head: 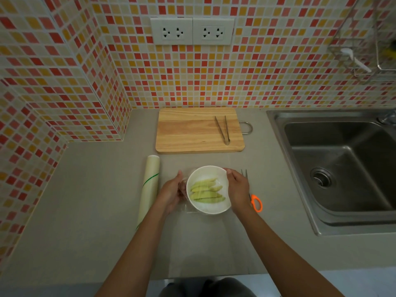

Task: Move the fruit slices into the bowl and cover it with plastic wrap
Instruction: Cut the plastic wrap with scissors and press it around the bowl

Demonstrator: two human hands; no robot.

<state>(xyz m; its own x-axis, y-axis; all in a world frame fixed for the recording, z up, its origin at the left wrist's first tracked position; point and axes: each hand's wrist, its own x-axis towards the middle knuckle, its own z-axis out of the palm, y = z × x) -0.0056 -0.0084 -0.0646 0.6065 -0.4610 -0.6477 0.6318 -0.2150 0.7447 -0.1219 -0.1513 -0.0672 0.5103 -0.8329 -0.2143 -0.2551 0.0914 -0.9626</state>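
Glossy bowl [209, 207], seemingly ceramic

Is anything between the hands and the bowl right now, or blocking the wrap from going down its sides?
Nothing visible does. The left hand and right hand are at opposite sides of the bowl, with only plastic wrap over it. The scissors and wrap roll lie clear on either side.

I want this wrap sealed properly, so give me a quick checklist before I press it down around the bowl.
1. Fruit slices all in the white bowl: ok; cutting board bare except for the tongs.
2. Plastic wrap lies over the bowl: ok.
3. Wrap sealed under the rim all round: cannot tell.
4. Left hand and right hand at opposite sides of the bowl: ok.
5. Scissors and roll clear of the bowl: ok.
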